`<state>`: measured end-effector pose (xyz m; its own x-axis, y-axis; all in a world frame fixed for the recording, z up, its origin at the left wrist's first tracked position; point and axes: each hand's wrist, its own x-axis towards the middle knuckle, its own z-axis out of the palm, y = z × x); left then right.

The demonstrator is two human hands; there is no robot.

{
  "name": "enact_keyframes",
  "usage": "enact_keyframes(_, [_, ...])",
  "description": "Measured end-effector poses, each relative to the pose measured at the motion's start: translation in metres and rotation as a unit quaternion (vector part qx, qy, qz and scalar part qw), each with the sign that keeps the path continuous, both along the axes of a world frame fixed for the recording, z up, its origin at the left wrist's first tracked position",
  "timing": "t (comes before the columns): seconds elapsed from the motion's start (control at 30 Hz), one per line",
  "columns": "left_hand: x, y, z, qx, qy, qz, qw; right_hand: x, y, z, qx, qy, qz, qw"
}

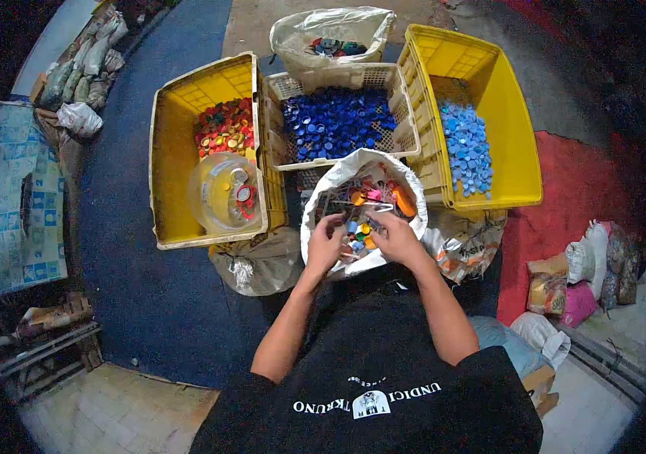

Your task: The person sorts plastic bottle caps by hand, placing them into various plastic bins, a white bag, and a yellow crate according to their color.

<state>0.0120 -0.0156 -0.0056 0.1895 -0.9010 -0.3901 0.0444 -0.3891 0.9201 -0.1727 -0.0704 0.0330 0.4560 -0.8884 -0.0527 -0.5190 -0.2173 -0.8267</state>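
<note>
A white sack (406, 175) stands open right in front of me, filled with mixed plastic pieces and bottle caps (361, 231) in orange, white, blue and green. My left hand (325, 242) reaches into its left side, fingers bent and apart over the pieces. From the right, my right hand (397, 238) reaches in too, its thumb and fingers apart close to the caps. An orange plastic piece (403, 203) lies at the sack's right inner wall, beyond my right hand. Parts of both hands' fingertips are hidden among the pieces.
Behind the sack sits a white crate (411, 125) of dark blue caps. A yellow crate (168, 166) at left holds red and yellow caps and a clear round container (213, 193). The right yellow crate (516, 144) holds light blue caps. Another sack (293, 38) stands farthest back.
</note>
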Motion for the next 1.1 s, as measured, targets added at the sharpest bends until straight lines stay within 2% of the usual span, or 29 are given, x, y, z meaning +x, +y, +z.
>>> enact_keyframes(0.1, [0.006, 0.002, -0.018, 0.010, -0.218, -0.070, 0.973, -0.004, -0.007, 0.005, 0.001, 0.024, -0.011, 1.000])
enact_keyframes(0.13, [0.004, -0.003, -0.027, 0.009, -0.218, -0.069, 0.974, -0.006, -0.012, 0.003, 0.000, 0.025, -0.010, 1.000])
enact_keyframes(0.17, [-0.001, -0.008, -0.036, 0.012, -0.316, -0.187, 0.930, -0.008, -0.015, 0.000, 0.009, 0.020, -0.016, 1.000])
enact_keyframes(0.2, [-0.006, -0.013, -0.042, 0.014, -0.406, -0.300, 0.863, -0.010, -0.015, -0.004, 0.018, 0.015, -0.022, 0.999])
enact_keyframes(0.23, [-0.013, -0.020, -0.046, 0.047, -0.438, -0.324, 0.837, -0.010, -0.015, -0.004, 0.002, 0.005, -0.030, 1.000])
enact_keyframes(0.27, [-0.019, -0.027, -0.050, 0.046, -0.439, -0.323, 0.837, -0.010, -0.014, -0.003, 0.001, 0.004, -0.030, 1.000])
enact_keyframes(0.33, [-0.028, -0.039, -0.055, 0.082, -0.492, -0.315, 0.807, -0.009, -0.010, 0.008, 0.117, -0.088, -0.101, 0.984])
enact_keyframes(0.37, [-0.030, -0.040, -0.058, 0.088, -0.505, -0.307, 0.802, -0.010, -0.008, 0.011, 0.135, -0.138, -0.108, 0.975])
enact_keyframes(0.4, [-0.028, -0.039, -0.072, 0.086, -0.506, -0.306, 0.801, -0.011, -0.005, 0.016, 0.132, -0.139, -0.109, 0.975])
enact_keyframes(0.47, [-0.024, -0.036, -0.102, 0.045, -0.498, -0.306, 0.810, -0.014, 0.003, 0.027, 0.176, -0.216, -0.157, 0.947])
enact_keyframes(0.5, [-0.022, -0.032, -0.102, 0.045, -0.496, -0.308, 0.811, -0.017, 0.008, 0.026, 0.173, -0.239, -0.166, 0.941])
enact_keyframes(0.57, [-0.016, -0.029, -0.100, 0.019, -0.458, -0.265, 0.849, -0.031, 0.013, 0.008, 0.212, -0.253, -0.180, 0.927])
enact_keyframes(0.63, [-0.012, -0.031, -0.059, -0.002, -0.447, -0.257, 0.857, -0.039, 0.017, 0.003, 0.270, -0.300, -0.223, 0.887])
enact_keyframes(0.67, [-0.010, -0.030, -0.033, -0.019, -0.436, -0.248, 0.865, -0.041, 0.017, 0.006, 0.270, -0.301, -0.225, 0.887])
enact_keyframes(0.73, [-0.003, -0.023, 0.007, -0.036, -0.399, -0.252, 0.881, -0.044, 0.017, 0.011, 0.416, -0.465, -0.307, 0.719])
enact_keyframes(0.77, [-0.002, -0.017, 0.022, -0.053, -0.362, -0.253, 0.896, -0.040, 0.016, 0.009, 0.442, -0.481, -0.316, 0.688])
enact_keyframes(0.8, [-0.002, -0.008, 0.034, -0.049, -0.362, -0.254, 0.895, -0.033, 0.018, 0.005, 0.445, -0.481, -0.317, 0.686])
enact_keyframes(0.87, [-0.006, 0.010, 0.050, -0.046, -0.240, -0.161, 0.956, -0.015, 0.019, -0.006, 0.474, -0.390, -0.247, 0.750])
enact_keyframes(0.93, [-0.015, 0.024, 0.061, -0.118, -0.288, -0.112, 0.944, 0.008, 0.022, -0.011, 0.500, -0.345, -0.178, 0.774])
enact_keyframes(1.0, [-0.017, 0.028, 0.078, -0.131, -0.416, -0.150, 0.887, 0.024, 0.028, 0.004, 0.567, -0.331, -0.142, 0.741])
enact_keyframes(1.03, [-0.018, 0.030, 0.083, -0.129, -0.418, -0.152, 0.886, 0.029, 0.031, -0.004, 0.590, -0.365, -0.117, 0.711])
enact_keyframes(1.1, [-0.020, 0.031, 0.088, -0.138, -0.504, -0.158, 0.838, 0.033, 0.035, -0.007, 0.576, -0.370, -0.129, 0.718])
